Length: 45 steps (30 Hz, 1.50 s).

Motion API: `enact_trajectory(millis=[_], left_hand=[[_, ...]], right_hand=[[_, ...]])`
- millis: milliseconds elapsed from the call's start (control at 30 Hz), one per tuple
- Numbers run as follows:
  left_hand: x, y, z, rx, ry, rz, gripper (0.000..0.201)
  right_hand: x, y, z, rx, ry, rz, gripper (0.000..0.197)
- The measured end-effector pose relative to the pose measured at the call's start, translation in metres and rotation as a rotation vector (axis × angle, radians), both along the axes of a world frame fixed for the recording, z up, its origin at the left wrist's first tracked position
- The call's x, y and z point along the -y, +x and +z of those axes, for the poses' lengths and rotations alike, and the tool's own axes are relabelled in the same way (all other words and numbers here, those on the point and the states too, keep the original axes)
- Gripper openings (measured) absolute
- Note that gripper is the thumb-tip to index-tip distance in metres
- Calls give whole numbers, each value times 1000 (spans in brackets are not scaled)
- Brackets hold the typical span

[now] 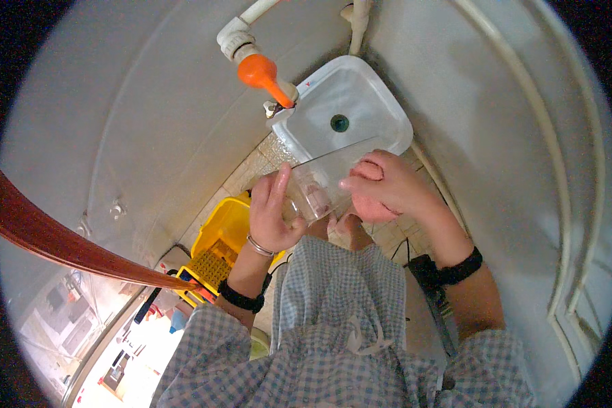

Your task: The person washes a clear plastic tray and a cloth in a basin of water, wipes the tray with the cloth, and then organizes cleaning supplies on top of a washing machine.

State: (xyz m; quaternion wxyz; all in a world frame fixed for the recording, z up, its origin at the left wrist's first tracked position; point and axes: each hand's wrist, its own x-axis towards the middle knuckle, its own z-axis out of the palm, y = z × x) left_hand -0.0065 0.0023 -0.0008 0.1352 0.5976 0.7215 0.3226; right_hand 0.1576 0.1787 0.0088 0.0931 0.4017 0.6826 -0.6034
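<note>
My left hand [270,212] grips a clear plastic container [314,194] by its near left side, thumb and fingers spread around the wall. The container is tilted, and I see my feet blurred through or just below it. In my right hand [396,178] is a bunched pink cloth [370,204], which could also be a soft sponge. That hand is close to the container's right side; whether the cloth touches it I cannot tell. Beyond both hands lies a white sink [398,129] with a dark round drain [340,123].
A tap with an orange lever [258,71] sticks out over the sink's left rim. On the floor at left stands a yellow mop bucket [228,221]. A reddish-brown curved edge [68,241] juts in from the left. Pale pipes [534,102] run down the right wall.
</note>
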Motion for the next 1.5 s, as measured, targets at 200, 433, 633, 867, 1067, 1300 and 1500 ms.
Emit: enact_trajectory(millis=[200,433,633,867,1067,1300,1500], left_hand=[[-7,0,10,21,55,2,77],[-7,-1,8,-21,90,7,79],[-1,-2,2,54,-17,68,80],[-3,-4,-9,26,-167,50,79],[-11,-8,2,79,-25,65,74],[-10,-10,9,137,96,1,68],[-4,-14,27,249,70,103,67]], right_hand=[[0,-16,14,66,205,171,45],[-2,-15,3,90,95,121,50],[-3,-9,-19,150,199,-111,40],[17,-27,0,35,215,-160,28],[45,-46,50,-427,687,28,27],[23,-58,55,-487,756,146,23],[-26,-8,-25,-24,366,-272,31]])
